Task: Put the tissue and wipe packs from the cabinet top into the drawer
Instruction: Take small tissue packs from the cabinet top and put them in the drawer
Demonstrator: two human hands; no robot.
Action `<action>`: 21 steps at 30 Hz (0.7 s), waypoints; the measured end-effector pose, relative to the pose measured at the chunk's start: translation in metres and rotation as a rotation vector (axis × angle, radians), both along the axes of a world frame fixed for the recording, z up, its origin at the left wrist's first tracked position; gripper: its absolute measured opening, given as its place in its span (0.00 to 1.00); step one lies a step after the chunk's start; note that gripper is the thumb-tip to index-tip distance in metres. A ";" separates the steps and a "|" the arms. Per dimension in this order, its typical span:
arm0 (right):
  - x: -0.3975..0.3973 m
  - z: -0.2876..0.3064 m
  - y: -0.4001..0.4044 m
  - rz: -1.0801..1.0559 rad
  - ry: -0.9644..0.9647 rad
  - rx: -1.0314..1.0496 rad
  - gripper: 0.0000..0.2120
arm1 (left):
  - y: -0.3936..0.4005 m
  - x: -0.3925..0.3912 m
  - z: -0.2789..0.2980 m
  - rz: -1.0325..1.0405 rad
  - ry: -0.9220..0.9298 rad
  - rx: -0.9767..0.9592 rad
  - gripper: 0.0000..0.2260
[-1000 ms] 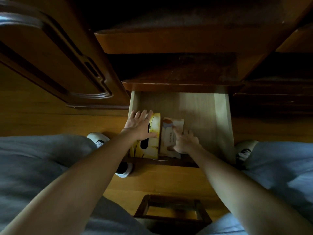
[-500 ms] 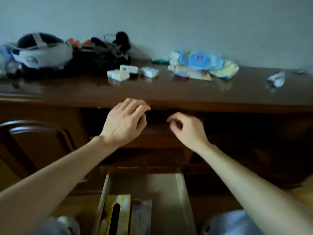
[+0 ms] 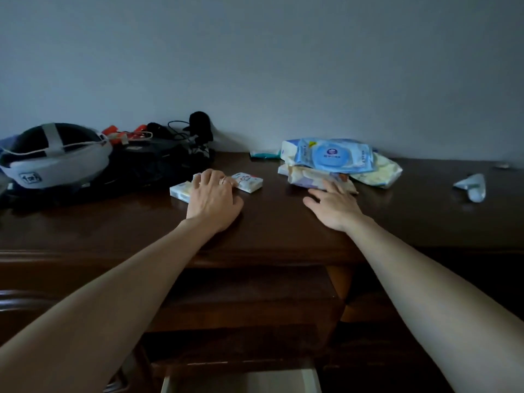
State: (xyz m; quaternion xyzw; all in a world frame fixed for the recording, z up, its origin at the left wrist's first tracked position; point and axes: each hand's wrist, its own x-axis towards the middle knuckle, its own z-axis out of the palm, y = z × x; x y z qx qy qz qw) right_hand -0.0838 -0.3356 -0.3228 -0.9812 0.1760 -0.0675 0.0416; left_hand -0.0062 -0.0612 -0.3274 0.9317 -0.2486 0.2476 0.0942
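A headset (image 3: pixel 54 157) is positioned at the left end of the cabinet top (image 3: pixel 283 222). The left hand (image 3: pixel 213 199) is laid, fingers curled, over small tissue packs (image 3: pixel 247 181); no closed grip is seen. The right hand (image 3: pixel 334 207) is spread open, fingertips touching the lowest pack of the wipe pack pile (image 3: pixel 334 163), and the open drawer (image 3: pixel 241 380) is located below.

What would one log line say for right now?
left hand: on small tissue packs | right hand: reaching wipe pack pile | drawer: open
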 end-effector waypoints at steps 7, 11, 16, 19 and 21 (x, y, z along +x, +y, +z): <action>0.023 -0.003 -0.007 0.021 0.019 -0.118 0.32 | -0.006 0.020 0.003 0.118 0.120 0.066 0.26; 0.013 -0.001 0.003 0.020 -0.040 -0.134 0.30 | -0.002 0.014 0.008 0.167 0.192 0.022 0.25; -0.019 -0.002 0.033 0.142 -0.275 -0.138 0.23 | 0.008 0.001 0.010 0.105 0.183 -0.027 0.22; -0.050 0.001 0.056 0.218 -0.652 -0.061 0.13 | 0.024 -0.014 0.008 0.063 0.142 -0.023 0.19; -0.069 0.005 0.072 0.213 -0.866 0.046 0.08 | 0.035 -0.029 0.006 0.015 0.118 -0.038 0.18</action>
